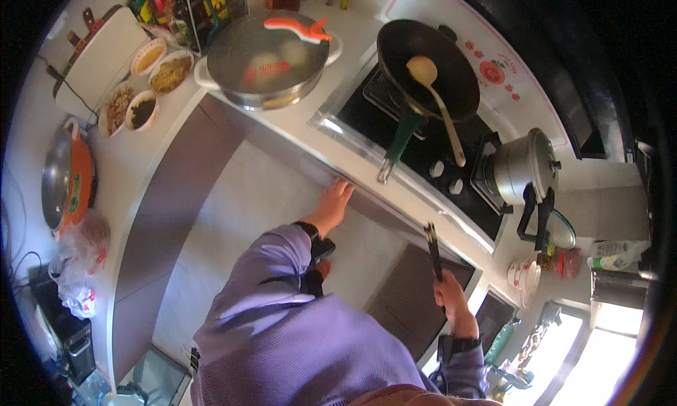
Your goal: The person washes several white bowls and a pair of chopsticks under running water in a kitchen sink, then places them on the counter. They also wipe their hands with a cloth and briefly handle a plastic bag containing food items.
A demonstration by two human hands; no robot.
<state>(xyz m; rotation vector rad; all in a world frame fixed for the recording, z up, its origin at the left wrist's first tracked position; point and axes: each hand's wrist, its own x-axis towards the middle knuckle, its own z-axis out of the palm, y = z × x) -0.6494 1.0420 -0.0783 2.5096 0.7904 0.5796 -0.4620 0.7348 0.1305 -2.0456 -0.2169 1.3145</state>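
Observation:
My right hand (454, 299) grips a bundle of black chopsticks (433, 250), their pale tips pointing up toward the stove. My left hand (333, 205) reaches to the top edge of the grey cabinet front (365, 200), just under the counter lip. Its fingertips meet that edge, and whether they hook over it is not clear. Ahead, a dark wok (465, 83) with a green handle (403, 139) rests tilted on the black gas stove (428, 152). A ladle (423, 70) lies inside, its handle over the rim.
A pressure cooker (521, 171) occupies the right burner. Left of the stove stands a lidded steamer pot (267, 62) with an orange-and-white utensil (299, 29) on its lid. Bowls of ingredients (172, 72), an orange pan (78, 178) and plastic bags (79, 263) line the left counter.

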